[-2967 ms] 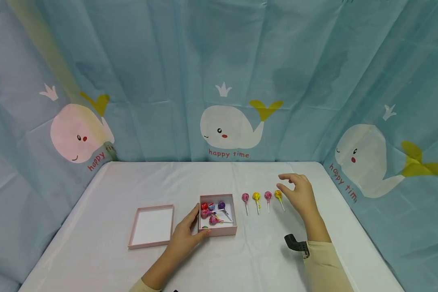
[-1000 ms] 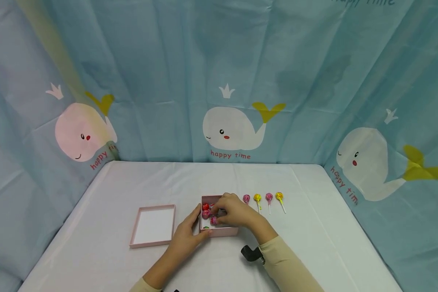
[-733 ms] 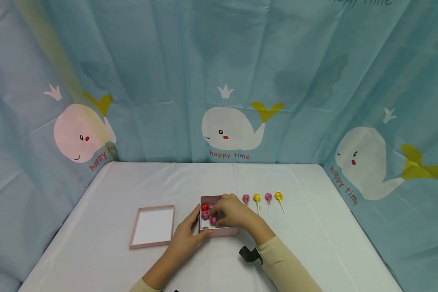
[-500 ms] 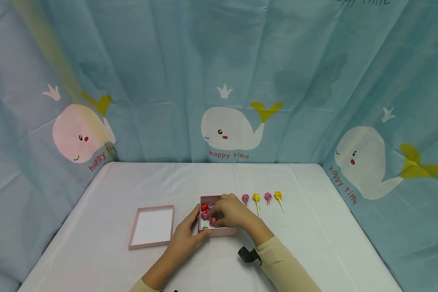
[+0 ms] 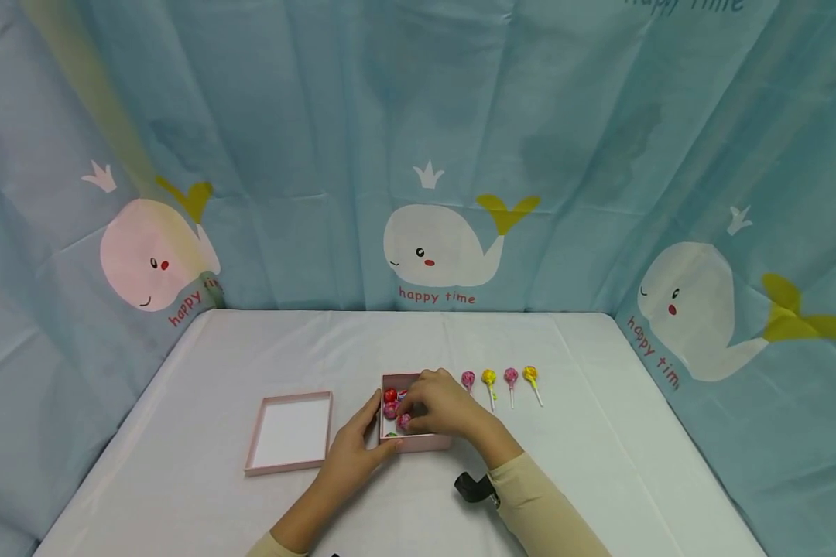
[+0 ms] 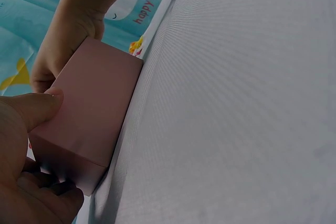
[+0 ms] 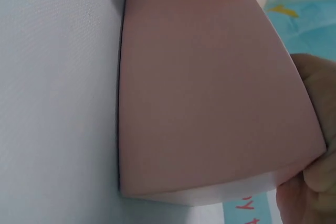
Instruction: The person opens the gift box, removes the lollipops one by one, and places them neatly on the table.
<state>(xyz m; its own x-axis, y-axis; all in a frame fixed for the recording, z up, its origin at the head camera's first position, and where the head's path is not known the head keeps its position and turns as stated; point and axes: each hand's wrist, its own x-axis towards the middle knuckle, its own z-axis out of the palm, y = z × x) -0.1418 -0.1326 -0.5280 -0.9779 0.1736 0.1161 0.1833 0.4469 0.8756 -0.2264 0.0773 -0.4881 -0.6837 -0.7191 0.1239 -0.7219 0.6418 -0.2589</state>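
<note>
My left hand point(image 5: 354, 445) grips the left side of an open pink box point(image 5: 425, 443), thumb at the front wall and fingers round the side; the left wrist view shows the thumb on the box point(image 6: 94, 98). Inside are several wrapped lollipops, among them a red one point(image 5: 390, 395) and a pink one point(image 5: 390, 410). My right hand point(image 5: 446, 402) reaches in over the right wall, thumb and fingers curled at another pink lollipop point(image 5: 403, 422). That hand hides the box's right half and the lollipop sticks. In the right wrist view the box wall point(image 7: 210, 87) blocks the fingertips.
The box's shallow lid point(image 5: 294, 429) lies inside up on the white table point(image 5: 181, 495), left of the box. To the right, pink and yellow lollipops stand in a row, a yellow one point(image 5: 531, 374) at its end. A blue whale-print curtain point(image 5: 306, 155) encloses the table.
My right hand has come from the row's right end into the box. In the last half second the pink lollipop at its thumb has shifted slightly left. My left hand stays on the box.
</note>
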